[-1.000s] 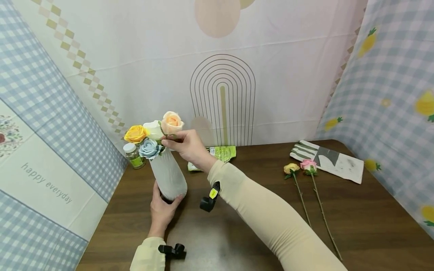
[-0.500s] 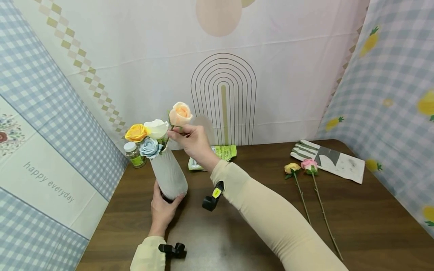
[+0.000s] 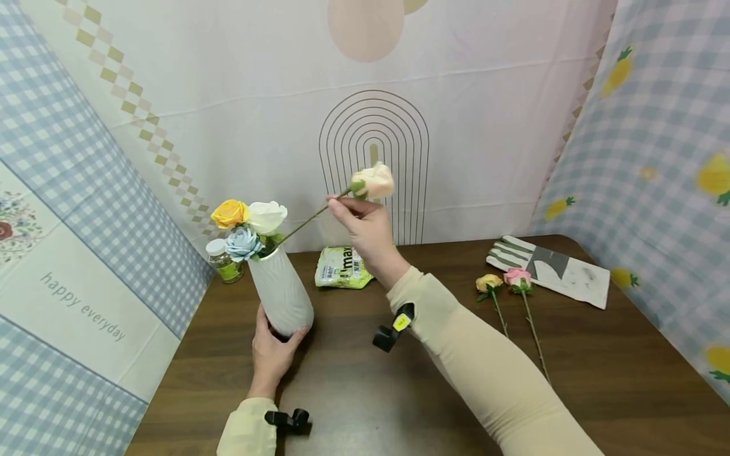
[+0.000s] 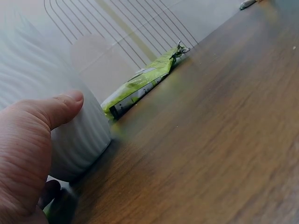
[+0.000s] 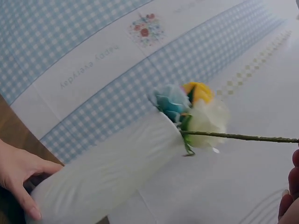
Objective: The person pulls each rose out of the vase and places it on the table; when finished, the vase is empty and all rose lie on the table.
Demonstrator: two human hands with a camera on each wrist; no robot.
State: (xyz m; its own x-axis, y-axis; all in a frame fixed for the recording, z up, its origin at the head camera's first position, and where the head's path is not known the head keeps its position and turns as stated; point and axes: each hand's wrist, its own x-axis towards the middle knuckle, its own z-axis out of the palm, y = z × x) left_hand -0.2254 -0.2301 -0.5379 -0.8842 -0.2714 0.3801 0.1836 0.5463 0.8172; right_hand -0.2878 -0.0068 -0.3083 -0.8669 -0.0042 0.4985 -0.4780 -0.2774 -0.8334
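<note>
My left hand (image 3: 272, 356) grips the white ribbed vase (image 3: 281, 294) low down, with its thumb against the side in the left wrist view. The vase leans slightly to the left. A yellow rose (image 3: 229, 213), a white rose (image 3: 267, 217) and a blue rose (image 3: 243, 244) stand in its mouth. Up and right of the vase, my right hand (image 3: 367, 233) pinches a peach rose (image 3: 373, 182) by its stem just below the bloom. That stem (image 5: 238, 136) slants down to the vase mouth; its lower end is hidden there.
Behind the vase stand a small white-capped jar (image 3: 225, 261) and a green packet (image 3: 341, 267). At the right of the brown table (image 3: 365, 380) lie a pale yellow rose (image 3: 488, 283), a pink rose (image 3: 517, 278) and a white-and-grey glove (image 3: 550, 271).
My right hand has moved up and right with the peach rose, drawing much of its stem out of the vase. The bloom now tips rightward. My left hand stays on the vase.
</note>
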